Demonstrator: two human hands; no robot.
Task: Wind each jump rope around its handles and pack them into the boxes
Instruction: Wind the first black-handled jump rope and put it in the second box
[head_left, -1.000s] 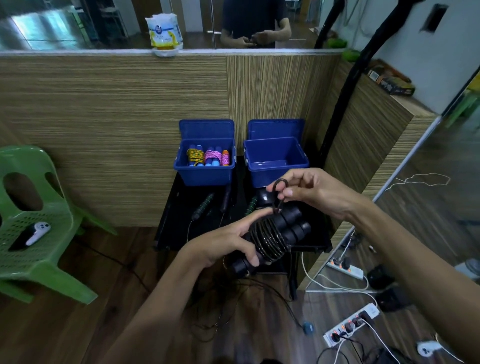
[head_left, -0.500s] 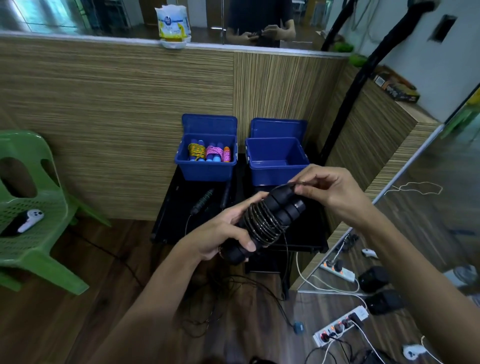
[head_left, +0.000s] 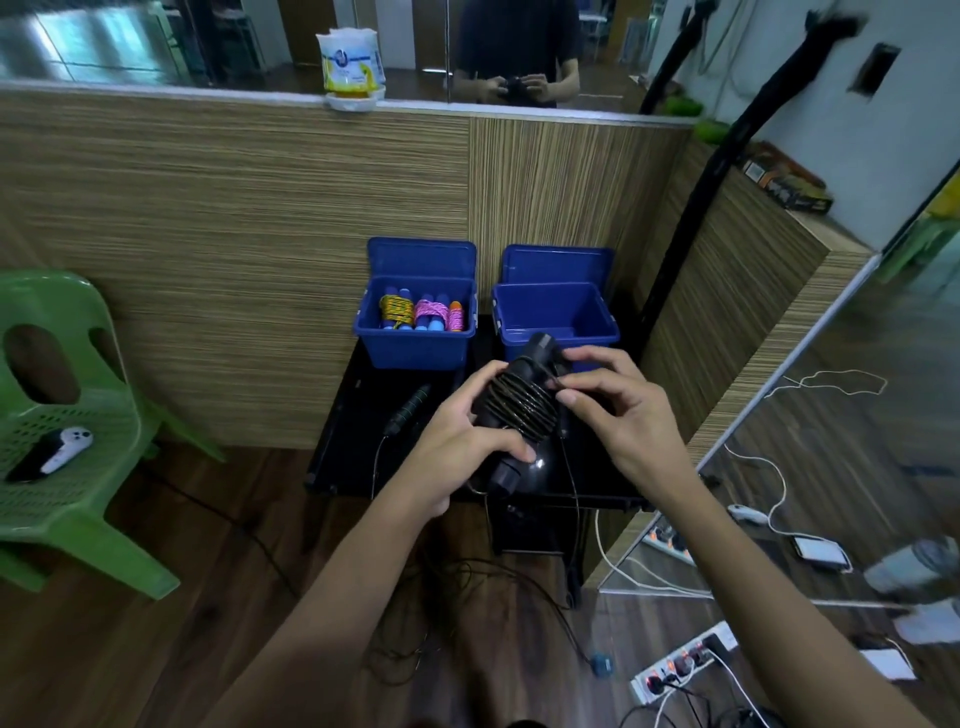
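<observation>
Nearest the camera, the left hand (head_left: 470, 441) is gripping the black handles (head_left: 511, 415) of a jump rope, fingers curled round them so the pair is staying side by side as one spool. The coil (head_left: 522, 408) is sitting in tight turns across their middle. At about 3 o'clock of the coil, the right hand (head_left: 608, 410) is pinching the last stretch of cord against the turns, probably tucking the end under so the winding is not springing loose; a thin loose strand is hanging down from there.

Below the hands, the black desk (head_left: 353, 457) is carrying an unwound rope with a green handle (head_left: 410, 408), at 9 o'clock of the bundle, waiting its turn.

Farther back, at 11 o'clock, the left box (head_left: 415, 348) is holding three wound ropes, yellow, pink and orange, standing upright so they pack close. At 12 o'clock the right box (head_left: 602, 322) is showing nothing inside from this angle, lid tipped open behind it; the black bundle is likely heading there.

Farthest, a white and yellow packet (head_left: 350, 62) on the ledge bears a blue logo, too small to read.
</observation>
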